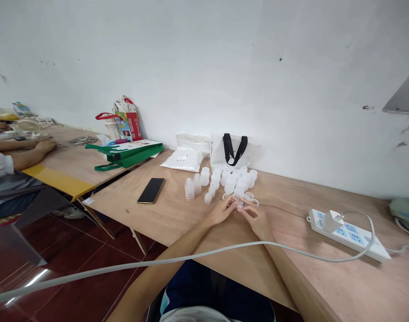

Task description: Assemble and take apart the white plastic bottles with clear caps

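My left hand (pixel 223 211) and my right hand (pixel 257 219) meet near the middle of the table. Between their fingertips they pinch a small clear plastic piece (pixel 240 204); its exact kind is too small to make out. Just beyond my fingers stands a cluster of frosted white plastic bottles (pixel 230 184). Several pale rings (pixel 254 202) lie close to my right fingers. Left of the bottles are stacks of clear domed caps (pixel 189 190), and a shorter stack of clear round pieces (pixel 208 197) sits nearer my left hand.
A phone (pixel 151 191) lies to the left. White plastic packaging (pixel 186 154) and a bag with black handles (pixel 217 152) rest by the wall. On the right is a power strip (pixel 350 235); its charger's cable (pixel 224 248) crosses above my forearms. A co-worker's arm (pixel 31 156) shows far left.
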